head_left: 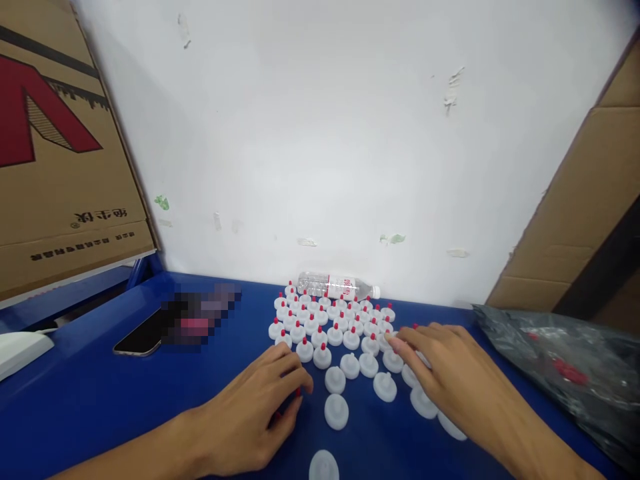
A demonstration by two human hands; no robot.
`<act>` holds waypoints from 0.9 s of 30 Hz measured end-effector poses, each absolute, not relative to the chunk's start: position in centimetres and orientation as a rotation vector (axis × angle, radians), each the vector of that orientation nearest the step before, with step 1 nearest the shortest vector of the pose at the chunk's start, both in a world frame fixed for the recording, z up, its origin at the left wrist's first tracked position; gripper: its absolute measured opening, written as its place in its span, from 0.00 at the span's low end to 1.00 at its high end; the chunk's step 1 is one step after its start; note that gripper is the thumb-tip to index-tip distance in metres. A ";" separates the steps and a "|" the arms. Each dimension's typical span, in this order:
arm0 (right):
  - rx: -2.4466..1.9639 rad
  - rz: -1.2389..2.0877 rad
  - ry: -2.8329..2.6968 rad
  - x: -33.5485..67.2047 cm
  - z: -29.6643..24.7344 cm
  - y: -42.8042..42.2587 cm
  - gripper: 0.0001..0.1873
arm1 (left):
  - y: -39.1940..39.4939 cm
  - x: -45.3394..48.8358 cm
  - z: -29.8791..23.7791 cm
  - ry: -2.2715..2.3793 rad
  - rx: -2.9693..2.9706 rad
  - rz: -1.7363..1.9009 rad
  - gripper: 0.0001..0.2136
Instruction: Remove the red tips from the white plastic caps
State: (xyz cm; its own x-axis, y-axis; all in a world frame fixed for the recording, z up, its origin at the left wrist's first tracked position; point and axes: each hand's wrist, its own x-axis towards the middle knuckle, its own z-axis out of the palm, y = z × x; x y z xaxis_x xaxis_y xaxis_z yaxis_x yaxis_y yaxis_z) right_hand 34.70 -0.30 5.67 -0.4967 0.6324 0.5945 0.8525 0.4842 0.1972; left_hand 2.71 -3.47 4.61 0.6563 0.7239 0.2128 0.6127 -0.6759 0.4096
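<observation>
My left hand [250,417] curled beside white caps [330,330], grip unclear; right hand [450,380] spread flat on them. Caps clustered just before water bottle [340,285]. Blue tabletop [75,407], white wall [325,133] behind bottle, black bag [565,360] right of it.

White round caps [335,335], mostly red-tipped, stand in tight rows on the blue table [100,400].

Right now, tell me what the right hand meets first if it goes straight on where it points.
The right hand points up-left; the cap just ahead of its fingertips would likely come first, though height is hard to judge.
</observation>
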 end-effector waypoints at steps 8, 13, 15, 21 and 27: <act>-1.219 -0.387 -2.506 34.5 4.8 -0.1 0.22 | -3.3 2.8 4.5 1.100 2.602 0.437 0.12; -1.245 -0.387 -2.291 34.1 6.2 -0.7 0.22 | -3.5 2.6 4.7 1.076 2.599 0.489 0.10; -1.195 -0.367 -2.180 33.5 6.8 -1.4 0.19 | -3.5 2.5 4.9 1.038 2.588 0.543 0.09; -0.859 -0.351 -2.149 29.8 5.8 -3.1 0.06 | -3.7 2.4 5.1 0.978 2.609 0.700 0.07; -0.548 -0.232 -2.236 27.1 4.8 -3.9 0.13 | -4.0 2.1 4.6 0.913 2.656 0.750 0.06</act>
State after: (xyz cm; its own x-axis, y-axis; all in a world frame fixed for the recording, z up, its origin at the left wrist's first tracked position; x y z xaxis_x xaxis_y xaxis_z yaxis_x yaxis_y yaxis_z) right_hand 27.13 -3.93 4.81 -0.5822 0.3102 0.7515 0.4578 0.8890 -0.0123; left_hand 2.12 -4.02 4.61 0.6739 0.6263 0.3920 0.5062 -0.7778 0.3724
